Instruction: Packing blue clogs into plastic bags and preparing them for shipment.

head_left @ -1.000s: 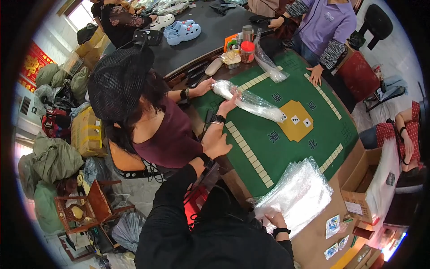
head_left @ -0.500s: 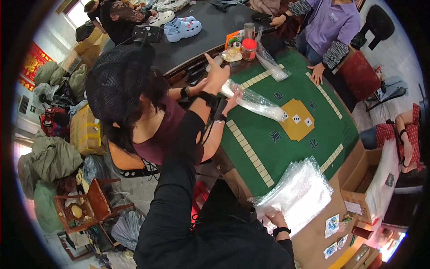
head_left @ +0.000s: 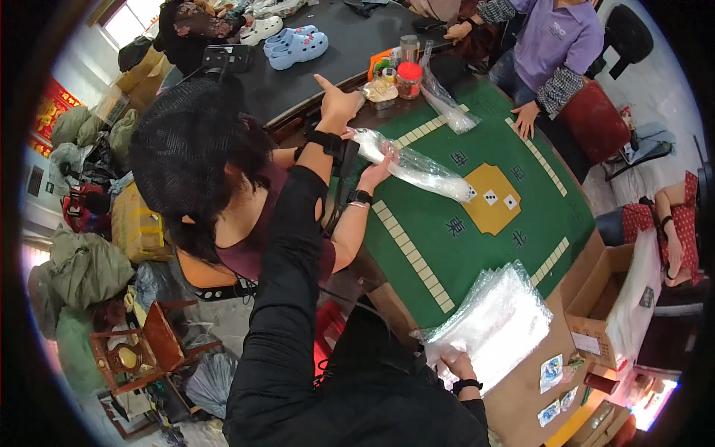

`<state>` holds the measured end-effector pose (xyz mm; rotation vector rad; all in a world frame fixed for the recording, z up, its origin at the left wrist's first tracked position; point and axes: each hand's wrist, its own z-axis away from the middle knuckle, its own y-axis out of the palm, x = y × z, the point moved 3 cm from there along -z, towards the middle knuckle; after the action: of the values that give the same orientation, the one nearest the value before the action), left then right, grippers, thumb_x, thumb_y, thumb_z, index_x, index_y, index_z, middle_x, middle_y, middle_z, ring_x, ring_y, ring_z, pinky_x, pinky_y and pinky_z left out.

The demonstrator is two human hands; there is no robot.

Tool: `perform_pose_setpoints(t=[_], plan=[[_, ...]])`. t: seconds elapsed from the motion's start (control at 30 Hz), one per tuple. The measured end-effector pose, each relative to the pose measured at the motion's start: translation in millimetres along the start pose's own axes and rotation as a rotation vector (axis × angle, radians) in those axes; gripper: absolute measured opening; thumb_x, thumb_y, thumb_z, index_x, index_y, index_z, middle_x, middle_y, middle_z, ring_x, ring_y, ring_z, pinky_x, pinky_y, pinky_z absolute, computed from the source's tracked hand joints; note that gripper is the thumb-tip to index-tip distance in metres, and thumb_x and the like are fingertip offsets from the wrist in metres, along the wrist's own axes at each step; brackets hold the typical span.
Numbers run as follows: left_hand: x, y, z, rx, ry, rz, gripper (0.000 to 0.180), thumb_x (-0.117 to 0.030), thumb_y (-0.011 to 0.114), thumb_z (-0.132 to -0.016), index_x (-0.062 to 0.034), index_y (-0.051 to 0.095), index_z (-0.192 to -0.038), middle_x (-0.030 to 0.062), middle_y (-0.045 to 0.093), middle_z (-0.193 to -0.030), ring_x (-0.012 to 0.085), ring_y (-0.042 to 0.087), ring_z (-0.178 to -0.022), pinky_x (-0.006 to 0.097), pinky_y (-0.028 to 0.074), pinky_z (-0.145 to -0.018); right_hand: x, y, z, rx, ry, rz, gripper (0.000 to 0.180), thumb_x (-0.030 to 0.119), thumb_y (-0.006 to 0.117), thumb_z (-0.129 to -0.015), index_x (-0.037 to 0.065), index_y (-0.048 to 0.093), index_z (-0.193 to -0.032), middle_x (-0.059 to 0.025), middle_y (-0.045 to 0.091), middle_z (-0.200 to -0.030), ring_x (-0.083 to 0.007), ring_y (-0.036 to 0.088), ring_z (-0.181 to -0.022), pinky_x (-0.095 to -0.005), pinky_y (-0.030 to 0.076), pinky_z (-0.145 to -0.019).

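My left arm reaches up and away past a co-worker in a maroon top. The index finger of my left hand [head_left: 339, 106] is stretched out toward the dark table; its other fingers are partly hidden, and I see nothing held. Below it, the co-worker's hands [head_left: 376, 173] hold a long clear plastic bag [head_left: 428, 175] that trails over the green mahjong mat [head_left: 417, 231]. Close to my body, my right hand [head_left: 459, 366] grips the near edge of a stack of clear plastic bags [head_left: 499, 320], which overlaps the mat's near corner.
Rows of mahjong tiles [head_left: 413, 257] and dice [head_left: 491, 197] lie on the mat. A red-lidded jar [head_left: 409, 80] stands beyond. Blue clogs [head_left: 296, 48] rest on the dark table [head_left: 320, 74]. An open cardboard box [head_left: 596, 298] is at right. A person in purple [head_left: 555, 45] touches the mat.
My left hand has moved slightly left and lower, its index finger still out. The co-worker's hands have shifted a little left with the bag. My right hand stays on the stack.
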<state>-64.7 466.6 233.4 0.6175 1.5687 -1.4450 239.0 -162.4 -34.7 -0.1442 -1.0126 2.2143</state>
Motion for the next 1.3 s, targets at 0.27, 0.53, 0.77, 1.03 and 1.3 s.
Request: perform_pose_setpoints(t=[0.27,0.53,0.77,1.03,1.3], plan=[[87,97,10,0.439,0.089,-0.013,0.106,-0.023,0.068,-0.07,0.0006,-0.007,-0.141,0.0173,0.064,-0.079,0.0278,0.062,-0.069,0.037,0.051,-0.069,26,-38,17,0.186,0.055,-0.047,0.071,0.06,0.059,-0.074,0.0,0.059,-0.111,-0.0285,0.051,-0.117,-0.0402,0.049,-0.111,-0.0416,0.042,-0.092],[44,150,152,0.715,0.071,0.169,0.071,-0.019,0.065,-0.075,0.0036,0.028,-0.132,0.0152,0.055,-0.114,0.0251,0.062,-0.06,0.034,0.05,-0.059,-3,-29,17,0.128,0.079,-0.044,0.063,0.057,0.061,-0.074,0.001,0.063,-0.103,-0.0262,0.058,-0.108,-0.0385,0.056,-0.101,-0.0413,0.046,-0.086],[111,164,231,0.823,0.325,-0.352,0.079,-0.031,0.056,-0.076,0.0029,0.019,-0.138,0.0283,0.06,-0.097,0.0412,0.059,-0.088,0.047,0.047,-0.078,3,-6,-5,0.145,-0.023,0.002,0.067,0.059,0.06,-0.074,0.003,0.06,-0.11,-0.0264,0.056,-0.111,-0.0377,0.053,-0.106,-0.0399,0.043,-0.091],[180,148,363,1.121,0.619,-0.747,0.053,-0.034,0.057,-0.078,-0.0096,0.049,-0.125,0.0238,0.051,-0.11,0.0419,0.05,-0.101,0.05,0.043,-0.08,0,-4,-7,0.162,0.068,0.026,0.08,0.063,0.061,-0.071,-0.005,0.056,-0.112,-0.025,0.055,-0.116,-0.0354,0.055,-0.107,-0.0391,0.045,-0.09],[228,120,401,1.131,0.621,-0.858,0.055,-0.032,0.059,-0.077,-0.0068,0.049,-0.125,0.0309,0.03,-0.135,0.0483,0.042,-0.112,0.051,0.036,-0.089,-5,9,-19,0.122,-0.087,0.042,0.073,0.063,0.059,-0.071,-0.002,0.062,-0.105,-0.0254,0.057,-0.111,-0.0367,0.055,-0.105,-0.0402,0.046,-0.088]])
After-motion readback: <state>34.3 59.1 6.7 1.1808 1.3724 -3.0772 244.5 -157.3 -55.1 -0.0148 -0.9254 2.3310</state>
